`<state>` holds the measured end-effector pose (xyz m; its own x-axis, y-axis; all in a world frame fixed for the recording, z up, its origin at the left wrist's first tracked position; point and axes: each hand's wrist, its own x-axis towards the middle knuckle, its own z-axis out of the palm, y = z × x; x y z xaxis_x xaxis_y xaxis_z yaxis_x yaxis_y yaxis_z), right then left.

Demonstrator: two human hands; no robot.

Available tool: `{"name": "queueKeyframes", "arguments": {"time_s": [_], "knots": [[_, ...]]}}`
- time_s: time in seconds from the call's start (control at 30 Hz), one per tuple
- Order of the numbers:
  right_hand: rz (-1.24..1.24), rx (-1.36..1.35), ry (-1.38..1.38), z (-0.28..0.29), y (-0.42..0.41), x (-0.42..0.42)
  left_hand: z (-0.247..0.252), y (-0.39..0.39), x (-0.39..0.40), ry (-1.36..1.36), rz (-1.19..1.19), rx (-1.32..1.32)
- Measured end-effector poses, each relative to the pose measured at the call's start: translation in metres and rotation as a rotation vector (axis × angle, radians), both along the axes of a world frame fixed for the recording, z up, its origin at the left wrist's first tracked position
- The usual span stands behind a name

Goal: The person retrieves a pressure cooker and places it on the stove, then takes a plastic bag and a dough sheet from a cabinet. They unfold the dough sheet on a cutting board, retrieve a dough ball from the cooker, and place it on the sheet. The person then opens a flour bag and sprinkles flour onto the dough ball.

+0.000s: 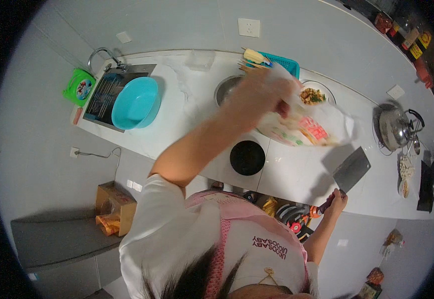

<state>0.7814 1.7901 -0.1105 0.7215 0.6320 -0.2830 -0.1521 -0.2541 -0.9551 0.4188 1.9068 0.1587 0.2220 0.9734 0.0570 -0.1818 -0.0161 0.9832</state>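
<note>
In my right hand [337, 202] is the dark handle of a cleaver [352, 170], its broad blade held up and away from me at the counter's front. My left arm reaches across the white countertop [187, 138], and my left hand [276, 88], blurred, grips a white plastic bag [336, 123] bearing red print. What the bag holds cannot be made out. Beyond that hand stands a teal plastic basket [288, 63] with skewered pale food [254, 56] at its left. A steel bowl [224, 89] is partly hidden by my forearm. Chopped food fills a bowl [312, 96] behind the bag.
A round black object [247, 157] lies near the front edge. Leftward are a turquoise basin [136, 104], sink [105, 93], faucet [105, 52] and green jug [79, 88]. A steel kettle [394, 129] stands right, with a white plate of pale pieces [406, 168] nearer.
</note>
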Motion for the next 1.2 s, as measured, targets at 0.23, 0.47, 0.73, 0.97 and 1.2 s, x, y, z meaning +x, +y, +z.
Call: {"name": "queueKeyframes", "arguments": {"time_s": [0.23,0.47,0.73,0.97,1.2], "knots": [[0.115,0.064,-0.051,0.057,0.003,-0.072,0.016,-0.013,-0.104,0.004,0.264,-0.039],[0.132,0.086,-0.034,0.107,-0.008,-0.212,-0.044,-0.011,-0.207,-0.029,0.302,-0.202],[0.288,0.116,-0.031,0.137,-0.004,-0.347,-0.105,-0.011,-0.272,-0.051,0.327,-0.305],[0.55,0.188,0.112,0.15,-0.008,-0.416,-0.112,-0.029,-0.33,0.072,0.355,-0.29],[0.922,0.237,0.259,0.157,-0.013,-0.459,-0.095,-0.05,-0.372,0.465,0.317,-0.251]]}}
